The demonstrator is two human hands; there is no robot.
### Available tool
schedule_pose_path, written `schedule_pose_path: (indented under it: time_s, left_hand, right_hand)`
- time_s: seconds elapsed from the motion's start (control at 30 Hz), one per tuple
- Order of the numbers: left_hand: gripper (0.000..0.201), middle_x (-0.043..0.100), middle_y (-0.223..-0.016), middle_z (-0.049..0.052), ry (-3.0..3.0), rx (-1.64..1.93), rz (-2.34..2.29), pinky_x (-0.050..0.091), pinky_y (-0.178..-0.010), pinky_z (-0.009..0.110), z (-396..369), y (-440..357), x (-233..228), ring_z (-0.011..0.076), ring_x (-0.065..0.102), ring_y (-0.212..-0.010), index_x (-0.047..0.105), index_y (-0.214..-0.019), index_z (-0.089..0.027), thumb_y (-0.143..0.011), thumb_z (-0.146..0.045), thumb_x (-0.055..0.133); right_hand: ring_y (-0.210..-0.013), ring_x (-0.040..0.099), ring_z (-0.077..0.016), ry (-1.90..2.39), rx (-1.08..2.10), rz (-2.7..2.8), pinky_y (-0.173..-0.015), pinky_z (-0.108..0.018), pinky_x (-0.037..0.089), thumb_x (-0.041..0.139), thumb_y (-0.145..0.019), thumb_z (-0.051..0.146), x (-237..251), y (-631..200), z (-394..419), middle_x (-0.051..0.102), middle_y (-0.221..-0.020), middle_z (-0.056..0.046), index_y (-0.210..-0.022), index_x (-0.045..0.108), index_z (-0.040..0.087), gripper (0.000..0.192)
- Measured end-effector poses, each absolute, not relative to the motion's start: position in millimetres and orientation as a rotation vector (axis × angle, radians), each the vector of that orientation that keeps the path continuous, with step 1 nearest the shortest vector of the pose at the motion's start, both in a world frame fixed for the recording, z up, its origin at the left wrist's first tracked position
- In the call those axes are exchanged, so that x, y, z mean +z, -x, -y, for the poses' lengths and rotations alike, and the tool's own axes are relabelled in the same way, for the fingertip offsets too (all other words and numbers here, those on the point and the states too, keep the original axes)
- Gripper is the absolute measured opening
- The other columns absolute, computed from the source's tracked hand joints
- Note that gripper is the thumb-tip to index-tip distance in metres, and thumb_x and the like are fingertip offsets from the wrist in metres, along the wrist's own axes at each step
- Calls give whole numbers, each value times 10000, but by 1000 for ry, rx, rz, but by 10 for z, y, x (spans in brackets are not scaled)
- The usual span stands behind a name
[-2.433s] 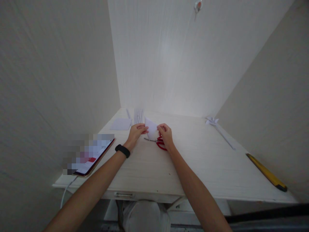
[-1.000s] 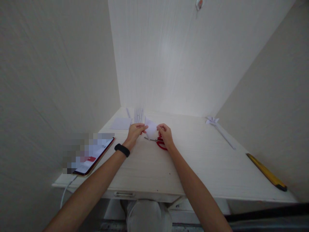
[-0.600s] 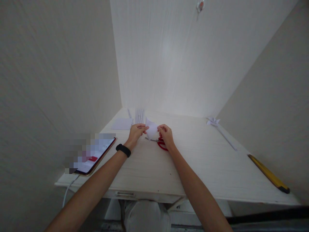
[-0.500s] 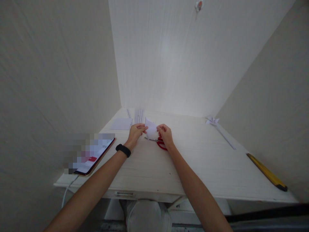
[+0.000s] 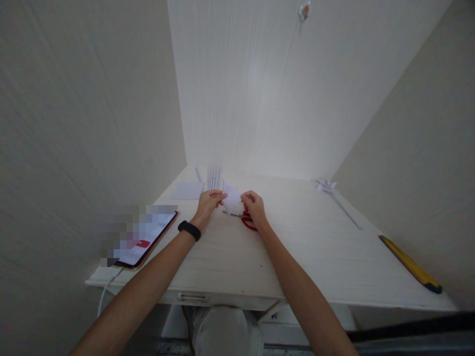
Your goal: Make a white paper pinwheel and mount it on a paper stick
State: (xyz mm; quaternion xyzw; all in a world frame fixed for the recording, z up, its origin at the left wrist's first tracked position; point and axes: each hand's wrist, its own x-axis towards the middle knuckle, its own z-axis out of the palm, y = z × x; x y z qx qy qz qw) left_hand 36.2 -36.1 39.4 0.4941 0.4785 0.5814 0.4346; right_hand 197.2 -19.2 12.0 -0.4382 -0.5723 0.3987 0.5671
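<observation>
As before, both hands [image 5: 232, 205] pinch the paper [image 5: 232, 199].

hands: the left hand [image 5: 208, 203] and right hand [image 5: 254, 206] pinch a small white paper [image 5: 232, 199] between them, lifted a little above the table [image 5: 315, 257]
wrist: a black band [image 5: 189, 230] on the left wrist
scissors: red-handled scissors [image 5: 245, 219] lie on the table just under the right hand
left side: a phone [image 5: 145, 239] with a lit screen near the table's edge, a white cable [image 5: 103, 299] hanging below it
back: a flat white sheet [image 5: 186, 190] and a row of paper strips [image 5: 213, 177] by the wall
right side: a folded paper flower on a long stem [image 5: 336, 199], and a yellow ruler [image 5: 409, 265] near the wall
</observation>
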Motion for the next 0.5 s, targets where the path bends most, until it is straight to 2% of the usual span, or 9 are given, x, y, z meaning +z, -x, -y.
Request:
schedule_pose_path:
  time_s: [0.37,0.5]
  left_hand:
    - [262,524,-476,-34,-1190,1436,-1203,289,-441,206,321,-364,348,73,443,-439,614,-675,-111,-549,-291,757]
    - [301,549,-496,-32,-1196,1429,-1193,309,-441,203,306,-357,316,81,475,-450,615,-770,-112,-575,-299,747]
  right_hand:
    - [-447,411,-86,1026,914,1369,-411,-206,314,544,-707,393,113,-1989,192,486,-543,45,-683,525,184,211]
    - [-446,409,-88,1050,898,1360,-419,-210,313,554,-695,376,131,-1984,203,477,-524,47,-671,526,184,196]
